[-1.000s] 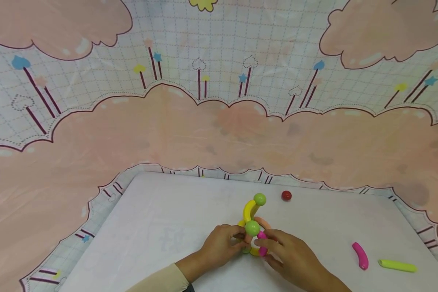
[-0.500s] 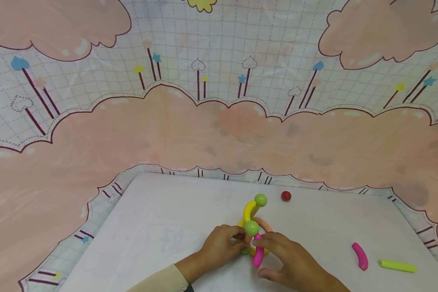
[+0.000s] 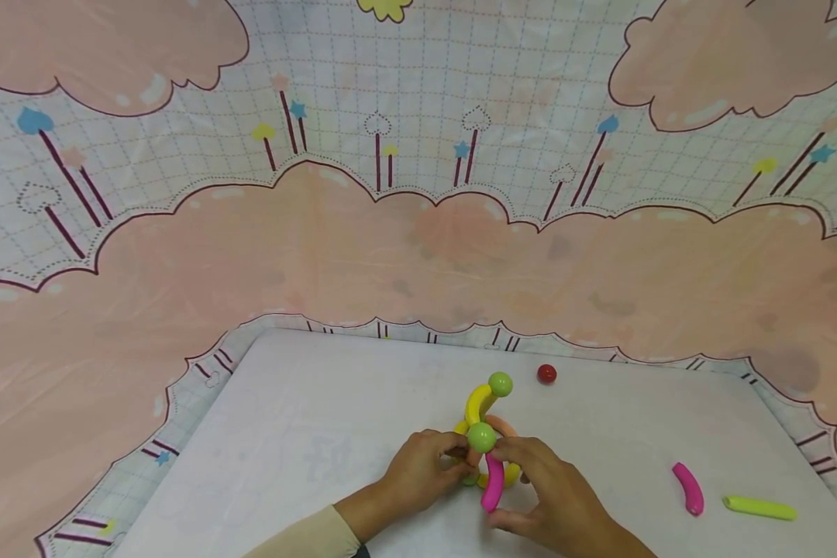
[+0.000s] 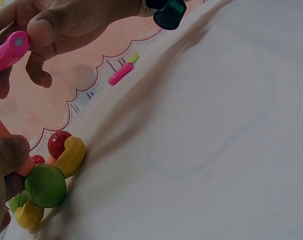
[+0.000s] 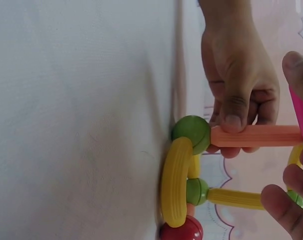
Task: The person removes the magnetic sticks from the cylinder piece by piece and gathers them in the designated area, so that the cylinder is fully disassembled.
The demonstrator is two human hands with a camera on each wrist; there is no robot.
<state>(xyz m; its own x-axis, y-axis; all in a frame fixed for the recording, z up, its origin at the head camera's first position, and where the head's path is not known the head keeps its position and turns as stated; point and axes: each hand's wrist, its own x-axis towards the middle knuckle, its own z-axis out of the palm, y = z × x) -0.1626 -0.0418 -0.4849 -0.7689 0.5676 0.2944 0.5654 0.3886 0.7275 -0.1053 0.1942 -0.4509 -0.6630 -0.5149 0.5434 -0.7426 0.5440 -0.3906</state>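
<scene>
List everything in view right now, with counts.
Green balls: at least three, green, in the structure
Yellow rods: several, yellow, same
Orange rods: at least two, orange, same
Joined red ball: at least one, red, same
Held magenta rod: one, magenta, near a green ball
Loose red ball: one, red, table's far side
Loose magenta rod: one, magenta, table's right
Lime rod: one, lime, beside it
Table: one, white, underneath
Backdrop: one, patterned, behind
Sleeve: one, beige, left arm
Left hand: one, gripping orange rod
Right hand: one, holding magenta rod

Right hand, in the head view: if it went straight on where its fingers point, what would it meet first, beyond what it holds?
Past the pink stick, the right hand would probably meet the green ball by the stick's upper end, then the left hand; depth is unclear from here.
</scene>
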